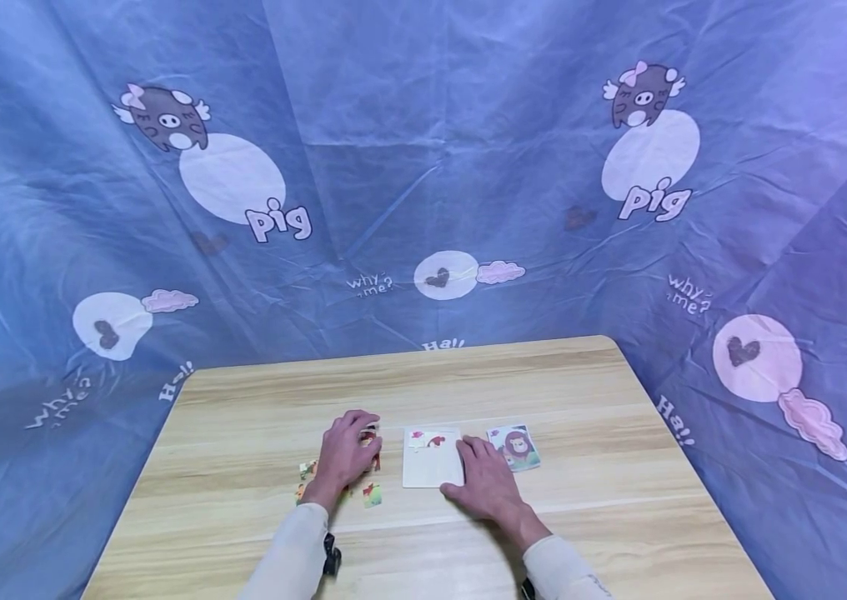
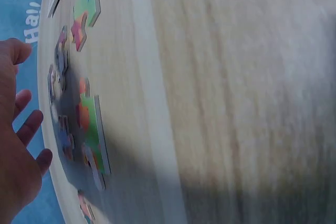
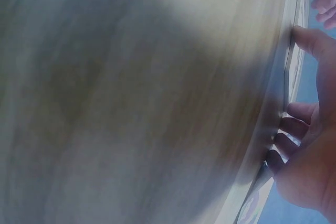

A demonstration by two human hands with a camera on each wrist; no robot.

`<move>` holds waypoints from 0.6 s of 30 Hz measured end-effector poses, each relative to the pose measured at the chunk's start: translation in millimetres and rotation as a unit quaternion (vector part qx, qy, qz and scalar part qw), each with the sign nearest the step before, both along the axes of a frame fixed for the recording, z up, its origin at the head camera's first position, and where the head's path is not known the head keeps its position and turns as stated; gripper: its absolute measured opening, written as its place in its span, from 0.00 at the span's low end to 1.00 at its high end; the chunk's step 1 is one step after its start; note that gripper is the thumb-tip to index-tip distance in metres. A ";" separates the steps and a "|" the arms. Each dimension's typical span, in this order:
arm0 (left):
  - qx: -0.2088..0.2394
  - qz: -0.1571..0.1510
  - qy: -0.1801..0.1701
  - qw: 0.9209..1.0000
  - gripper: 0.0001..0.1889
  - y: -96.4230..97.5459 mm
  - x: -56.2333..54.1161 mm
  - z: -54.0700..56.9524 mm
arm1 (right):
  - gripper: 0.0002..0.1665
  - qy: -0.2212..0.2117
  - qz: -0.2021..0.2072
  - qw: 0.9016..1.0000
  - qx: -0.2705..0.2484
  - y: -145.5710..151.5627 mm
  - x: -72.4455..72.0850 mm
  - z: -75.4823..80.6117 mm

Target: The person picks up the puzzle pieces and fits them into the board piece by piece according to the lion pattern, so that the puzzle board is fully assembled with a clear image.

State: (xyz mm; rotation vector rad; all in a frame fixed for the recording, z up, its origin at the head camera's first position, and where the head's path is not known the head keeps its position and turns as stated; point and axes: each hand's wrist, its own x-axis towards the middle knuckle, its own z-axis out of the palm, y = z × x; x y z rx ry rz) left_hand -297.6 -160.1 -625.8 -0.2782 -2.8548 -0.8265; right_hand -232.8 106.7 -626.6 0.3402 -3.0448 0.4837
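Note:
My left hand (image 1: 347, 454) hovers low over loose jigsaw pieces (image 1: 372, 495) left of centre. In the left wrist view its fingers are spread and loosely bent, apart from the green and orange pieces (image 2: 93, 124) lying on the wood. A square white puzzle board (image 1: 431, 471) lies flat in the middle, with a few pink and red pieces (image 1: 435, 442) along its far side. Against the board's right edge rests my right hand (image 1: 488, 482), thumb by the near corner and fingertips farther up; the right wrist view shows the thumb touching the board's edge (image 3: 289, 66).
A lion picture card (image 1: 519, 448) lies just right of the board, partly behind the right hand. More pieces (image 1: 301, 492) lie left of the left wrist. The wooden table (image 1: 243, 400) meets a blue printed cloth (image 1: 393, 167) at the back and sides.

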 end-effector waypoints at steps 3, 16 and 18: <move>-0.007 0.004 -0.004 1.000 0.19 -3.4 0.5 0.3 | 0.51 0.002 0.000 1.000 0.001 -0.4 0.7 -0.7; -0.020 0.029 -0.024 0.999 0.18 -10.5 -1.6 -1.1 | 0.51 0.002 0.001 1.000 0.000 0.5 0.6 -0.8; -0.024 0.031 -0.027 0.999 0.18 -11.4 -1.9 -1.6 | 0.51 0.002 0.001 1.000 -0.001 0.6 0.8 -1.4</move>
